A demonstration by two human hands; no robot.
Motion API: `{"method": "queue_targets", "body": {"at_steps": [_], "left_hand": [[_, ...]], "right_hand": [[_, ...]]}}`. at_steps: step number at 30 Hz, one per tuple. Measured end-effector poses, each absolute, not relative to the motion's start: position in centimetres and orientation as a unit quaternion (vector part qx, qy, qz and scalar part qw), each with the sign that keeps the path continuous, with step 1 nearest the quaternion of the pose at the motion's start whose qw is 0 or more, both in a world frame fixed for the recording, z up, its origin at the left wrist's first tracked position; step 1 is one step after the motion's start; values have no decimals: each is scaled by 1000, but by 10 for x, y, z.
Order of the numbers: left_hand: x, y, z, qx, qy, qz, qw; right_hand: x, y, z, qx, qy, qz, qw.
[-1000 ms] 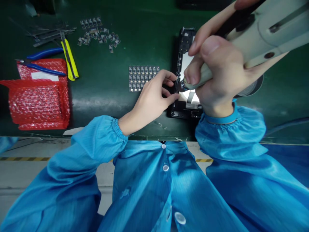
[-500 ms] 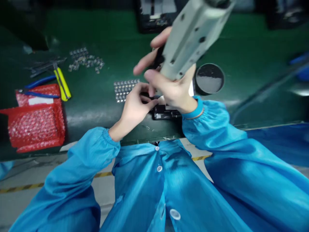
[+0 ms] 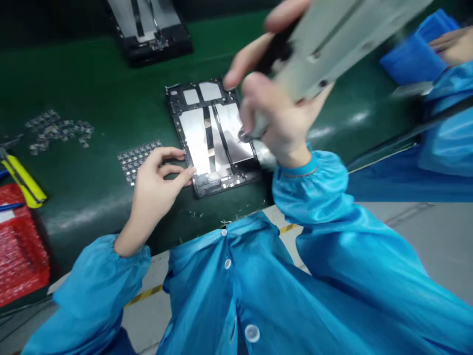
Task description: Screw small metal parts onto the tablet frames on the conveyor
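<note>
An opened tablet lies on the green bench, its silvery inner plates and dark ribbon strips showing. Its left edge is gripped between the thumb and fingers of my left hand. My right hand is wrapped around a large grey electric screwdriver, slanted over the tablet's right side. The tool's nose is low by the right edge; whether it touches the tablet I cannot tell. Just left of my left hand sits a grid of small metallic parts.
Another opened tablet lies at the back. Loose small parts, a yellow-handled tool and a red bubble bag are on the left. At right, a co-worker's hand is at a blue object. A dark cable crosses the right side.
The view has shifted right. My hands have moved apart, uncovering the tablet, and my left hand now grips its left edge. The screwdriver stays in my right hand, tilted further right.
</note>
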State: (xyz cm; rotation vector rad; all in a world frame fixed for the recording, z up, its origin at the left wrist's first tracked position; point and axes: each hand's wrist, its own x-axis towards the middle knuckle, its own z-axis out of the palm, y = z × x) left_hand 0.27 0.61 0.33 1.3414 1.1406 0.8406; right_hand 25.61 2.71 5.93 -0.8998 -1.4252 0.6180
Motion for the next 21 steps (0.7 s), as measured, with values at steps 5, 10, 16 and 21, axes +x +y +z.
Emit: {"method": "queue_targets", "body": {"at_steps": [5, 10, 16, 21], "left_hand": [[0, 16, 21, 608, 497, 274, 555], [-3, 29, 36, 654, 496, 196, 536], [-4, 27, 35, 625, 495, 230, 558], [-3, 22, 34, 611, 498, 245, 565]], "right_hand": [[338, 42, 33, -379, -565, 222, 698], [350, 41, 15, -366, -556, 202, 718], [346, 37, 13, -345, -579, 198, 712], [345, 34, 8, -354, -558, 215, 719]]}}
